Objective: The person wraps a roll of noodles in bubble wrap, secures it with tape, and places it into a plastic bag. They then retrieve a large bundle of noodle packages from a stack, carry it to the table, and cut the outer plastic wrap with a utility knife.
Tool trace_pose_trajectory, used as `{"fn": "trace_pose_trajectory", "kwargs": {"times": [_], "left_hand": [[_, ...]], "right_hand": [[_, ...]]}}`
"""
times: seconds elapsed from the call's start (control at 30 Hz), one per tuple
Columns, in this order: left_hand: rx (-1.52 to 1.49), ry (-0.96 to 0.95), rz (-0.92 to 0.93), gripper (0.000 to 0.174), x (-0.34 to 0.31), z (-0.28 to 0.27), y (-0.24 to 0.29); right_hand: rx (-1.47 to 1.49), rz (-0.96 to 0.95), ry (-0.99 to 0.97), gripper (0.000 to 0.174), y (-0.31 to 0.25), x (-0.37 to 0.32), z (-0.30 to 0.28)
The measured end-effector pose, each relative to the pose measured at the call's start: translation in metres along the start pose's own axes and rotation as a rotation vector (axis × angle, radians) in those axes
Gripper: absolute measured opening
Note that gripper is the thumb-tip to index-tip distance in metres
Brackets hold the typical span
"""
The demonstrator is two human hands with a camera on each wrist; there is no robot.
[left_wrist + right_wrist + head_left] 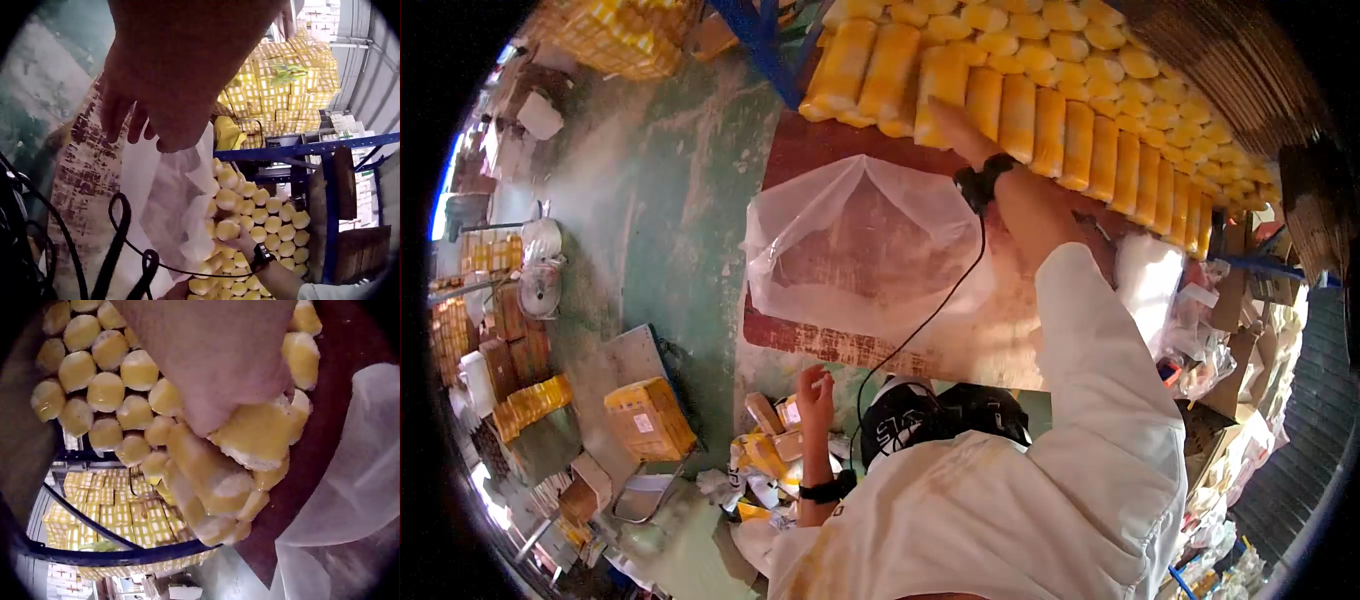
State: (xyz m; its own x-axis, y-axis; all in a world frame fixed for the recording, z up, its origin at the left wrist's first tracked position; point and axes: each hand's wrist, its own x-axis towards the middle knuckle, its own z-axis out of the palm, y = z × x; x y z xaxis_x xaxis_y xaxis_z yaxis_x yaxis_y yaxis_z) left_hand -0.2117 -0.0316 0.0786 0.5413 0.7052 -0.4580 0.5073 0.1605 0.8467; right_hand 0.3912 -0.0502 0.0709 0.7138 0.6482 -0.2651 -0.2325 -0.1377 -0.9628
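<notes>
In the upper centre, the right hand (962,132) grips one yellow roll (943,72), many others remain in the pile (1072,72), the plastic sheet (775,235) lies on the red tabletop (805,150) with no roll on it, and the left hand (816,402), fingers loosely bent, holds nothing.

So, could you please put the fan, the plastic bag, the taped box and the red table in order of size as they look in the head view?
Largest to smallest:
Red table
Plastic bag
Taped box
Fan
</notes>
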Motion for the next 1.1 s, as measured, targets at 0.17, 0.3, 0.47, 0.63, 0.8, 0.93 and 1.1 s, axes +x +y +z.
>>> {"fn": "trace_pose_trajectory", "kwargs": {"times": [0.17,0.3,0.47,0.63,0.8,0.93,1.1], "left_hand": [[0.000,-0.011,-0.110,0.030,0.004,-0.005,0.005],[-0.101,-0.021,-0.055,0.029,0.023,0.009,0.002],[-0.092,-0.137,0.198,0.028,0.056,0.020,0.063],[-0.139,-0.437,0.552,0.047,0.058,0.008,0.261],[-0.501,-1.114,0.982,0.048,-0.024,0.029,0.417],[-0.471,-1.602,1.238,0.043,-0.093,0.061,0.477],[-0.457,-1.794,1.298,0.042,-0.177,0.118,0.477]], "right_hand": [[-0.085,-0.021,0.014,0.064,-0.040,-0.006,0.029],[-0.659,0.255,0.295,0.076,-0.042,0.034,0.046],[-0.895,0.151,0.316,0.085,0.028,0.085,0.010],[-0.770,0.141,0.154,0.061,-0.023,-0.046,-0.011],[-0.862,0.048,-0.099,0.032,-0.061,-0.251,-0.038],[-0.810,0.099,-0.035,0.025,-0.011,-0.393,-0.077],[-0.400,0.377,0.083,0.025,0.057,-0.522,-0.117]]}}
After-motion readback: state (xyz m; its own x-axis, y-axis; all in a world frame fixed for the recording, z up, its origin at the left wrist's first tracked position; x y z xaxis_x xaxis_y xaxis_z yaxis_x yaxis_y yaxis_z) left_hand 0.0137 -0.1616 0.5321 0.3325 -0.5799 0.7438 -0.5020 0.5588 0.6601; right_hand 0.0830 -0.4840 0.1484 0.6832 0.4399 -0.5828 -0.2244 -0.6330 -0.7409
